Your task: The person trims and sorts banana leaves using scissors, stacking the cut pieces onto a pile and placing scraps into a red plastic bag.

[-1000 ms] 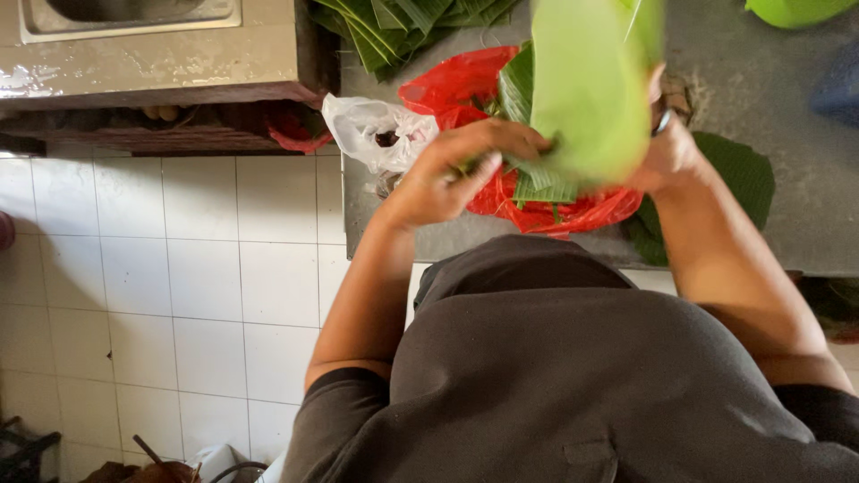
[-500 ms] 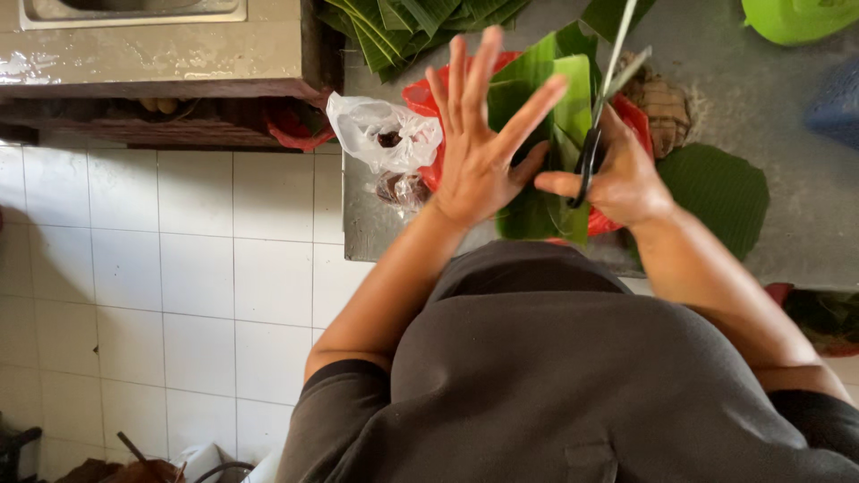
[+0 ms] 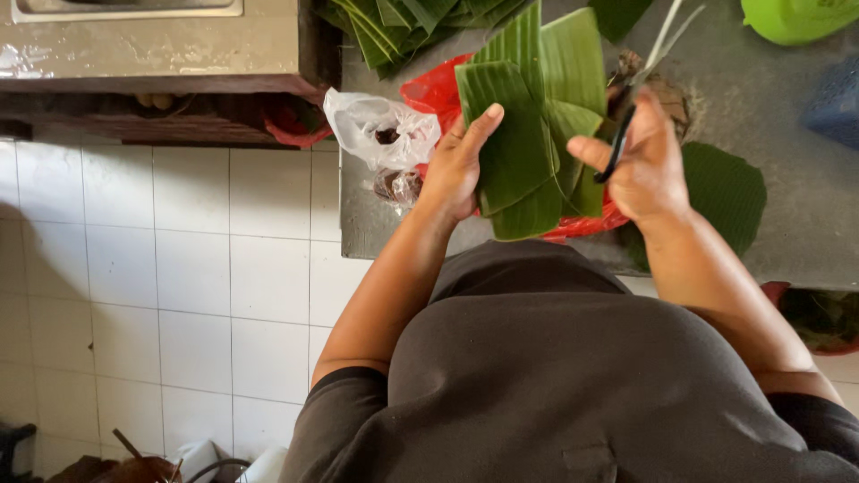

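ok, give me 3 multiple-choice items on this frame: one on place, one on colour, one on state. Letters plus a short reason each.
1. Where is the clear plastic bag relative to the left hand?
A. To its left, on the counter edge
B. On the floor tiles
C. Under the scissors

2. What colour is the bag under the leaves?
A. Blue
B. Red
C. White

3. What is the right hand doing?
A. Resting flat and empty
B. Holding scissors
C. Gripping the clear bag

Answers:
1 A, the clear bag lies on the grey counter just left of that hand in the picture.
2 B, red plastic shows beside and below the banana leaves.
3 B, the scissors have their black handle in its fingers and their blades point up.
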